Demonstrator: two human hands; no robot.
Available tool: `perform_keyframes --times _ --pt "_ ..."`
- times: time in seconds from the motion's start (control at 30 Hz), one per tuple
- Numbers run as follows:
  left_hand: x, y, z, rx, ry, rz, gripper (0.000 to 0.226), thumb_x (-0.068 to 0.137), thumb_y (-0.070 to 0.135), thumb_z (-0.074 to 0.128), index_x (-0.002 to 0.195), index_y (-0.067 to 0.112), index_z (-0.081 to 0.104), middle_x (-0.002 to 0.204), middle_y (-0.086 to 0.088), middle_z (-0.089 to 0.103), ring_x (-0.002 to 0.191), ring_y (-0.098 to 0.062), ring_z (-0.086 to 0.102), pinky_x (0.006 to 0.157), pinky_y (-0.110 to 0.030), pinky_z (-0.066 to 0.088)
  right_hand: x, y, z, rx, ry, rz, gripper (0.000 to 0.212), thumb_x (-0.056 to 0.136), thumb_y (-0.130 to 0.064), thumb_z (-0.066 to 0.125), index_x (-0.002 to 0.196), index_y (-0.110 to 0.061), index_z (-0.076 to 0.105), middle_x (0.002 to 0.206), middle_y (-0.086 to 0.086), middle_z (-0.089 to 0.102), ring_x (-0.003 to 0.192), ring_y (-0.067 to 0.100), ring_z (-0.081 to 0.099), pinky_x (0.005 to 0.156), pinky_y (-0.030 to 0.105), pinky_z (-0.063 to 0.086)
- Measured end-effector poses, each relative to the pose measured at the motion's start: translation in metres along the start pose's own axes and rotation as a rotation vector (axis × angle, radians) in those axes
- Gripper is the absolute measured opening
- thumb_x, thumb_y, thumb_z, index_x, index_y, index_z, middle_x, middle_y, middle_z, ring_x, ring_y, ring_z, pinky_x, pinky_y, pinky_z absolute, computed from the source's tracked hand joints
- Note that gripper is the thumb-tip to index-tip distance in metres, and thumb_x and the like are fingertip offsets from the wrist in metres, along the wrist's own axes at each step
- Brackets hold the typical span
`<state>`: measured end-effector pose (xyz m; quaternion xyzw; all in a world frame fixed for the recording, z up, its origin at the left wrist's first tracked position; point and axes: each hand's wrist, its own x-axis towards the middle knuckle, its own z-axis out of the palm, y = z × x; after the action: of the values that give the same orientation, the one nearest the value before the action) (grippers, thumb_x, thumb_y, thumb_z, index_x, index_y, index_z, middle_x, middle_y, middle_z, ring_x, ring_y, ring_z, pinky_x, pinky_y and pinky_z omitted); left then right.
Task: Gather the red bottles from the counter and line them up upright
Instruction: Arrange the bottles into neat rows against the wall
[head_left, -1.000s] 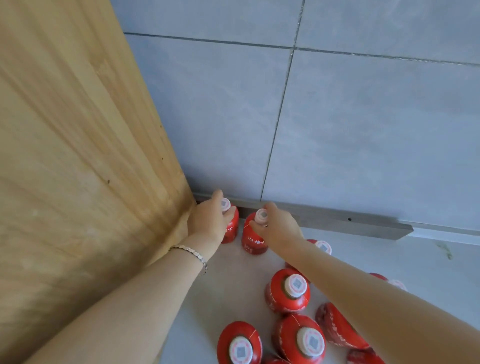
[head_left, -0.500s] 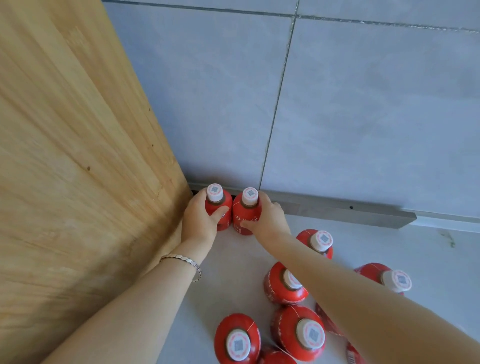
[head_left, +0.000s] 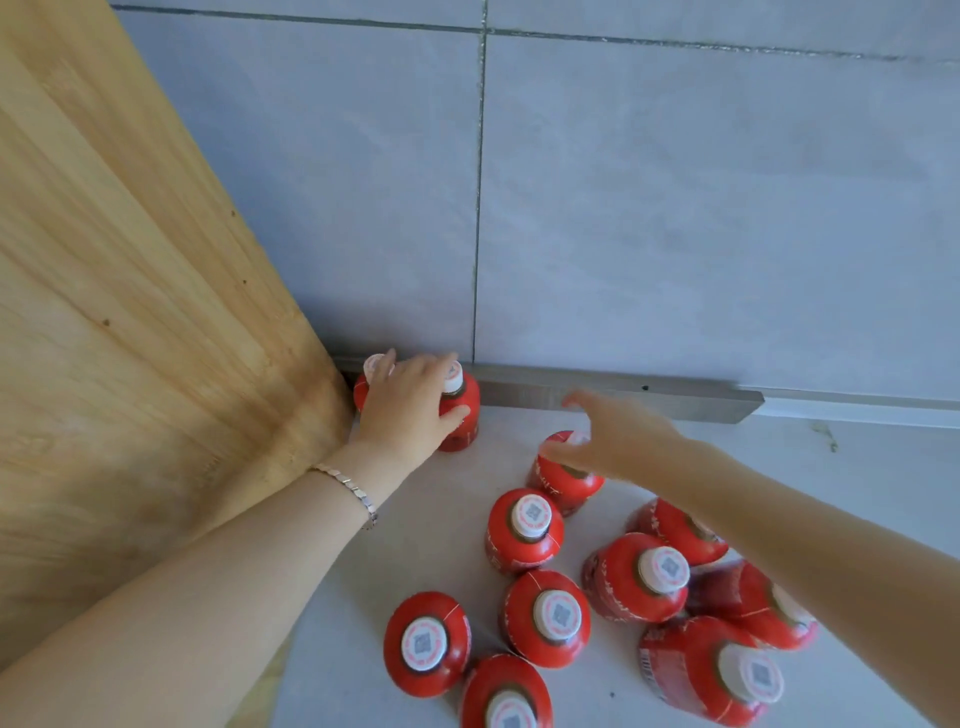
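Two red bottles with white caps stand upright side by side in the back left corner: one (head_left: 364, 387) against the wood panel, the other (head_left: 466, 415) to its right. My left hand (head_left: 410, 410) lies over both, thumb round the front of the right one. My right hand (head_left: 618, 436) is blurred, fingers spread, just above the cap of a third upright bottle (head_left: 563, 486). Several more red bottles crowd the near counter, some upright (head_left: 524, 530) (head_left: 548, 618) (head_left: 426, 644), others leaning or lying (head_left: 675, 530) (head_left: 748, 603).
A tall wooden panel (head_left: 130, 312) closes off the left side. Grey wall tiles (head_left: 675, 208) rise behind, with a metal strip (head_left: 623, 395) along their base. The pale counter (head_left: 415, 545) stretches right along the strip.
My right hand has let go of the second corner bottle and pulled back right over another bottle. My left hand has spread across both corner bottles.
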<state>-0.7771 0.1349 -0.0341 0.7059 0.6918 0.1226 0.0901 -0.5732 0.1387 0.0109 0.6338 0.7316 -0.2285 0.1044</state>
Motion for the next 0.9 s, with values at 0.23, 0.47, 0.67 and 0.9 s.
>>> perform_keyframes --times 0.23,0.47,0.67,0.9 --pt "0.007 0.007 -0.002 0.008 -0.063 -0.092 0.048 0.084 0.025 0.066 0.127 0.015 0.048 0.12 -0.011 0.064 0.117 -0.032 0.051 0.111 -0.036 0.027 0.027 -0.011 0.015 0.144 0.069 -0.11 0.034 0.086 -0.029 0.061 0.117 -0.015 0.057 0.115 0.012 0.065 0.104 0.03 0.06 0.085 0.035 0.049" --pt "0.006 0.004 0.006 0.014 -0.039 -0.09 0.055 0.085 0.026 0.064 0.135 0.016 0.043 0.117 -0.012 0.063 0.116 -0.033 0.049 0.099 -0.038 0.037 0.06 -0.036 0.009 0.17 0.095 -0.257 0.033 0.088 -0.014 0.059 0.121 -0.017 0.055 0.105 0.01 0.046 0.101 0.035 0.057 0.075 0.03 0.042" --pt "0.008 0.011 0.004 0.08 -0.09 -0.109 0.055 0.087 0.024 0.062 0.136 0.013 0.04 0.124 -0.015 0.058 0.118 -0.037 0.049 0.102 -0.039 0.034 0.026 -0.015 -0.001 0.304 0.077 -0.243 0.059 0.085 -0.014 0.066 0.138 -0.017 0.039 0.127 0.012 0.049 0.11 0.028 0.057 0.093 0.033 0.045" --pt "0.004 0.047 0.007 0.068 -0.066 0.035 0.053 0.087 0.021 0.06 0.134 0.008 0.041 0.137 -0.015 0.046 0.127 -0.033 0.038 0.108 -0.037 0.03 -0.044 0.08 -0.013 -0.219 -0.056 0.06 0.047 0.087 -0.052 0.053 0.127 -0.027 0.049 0.121 0.002 0.059 0.112 0.021 0.056 0.088 0.033 0.045"
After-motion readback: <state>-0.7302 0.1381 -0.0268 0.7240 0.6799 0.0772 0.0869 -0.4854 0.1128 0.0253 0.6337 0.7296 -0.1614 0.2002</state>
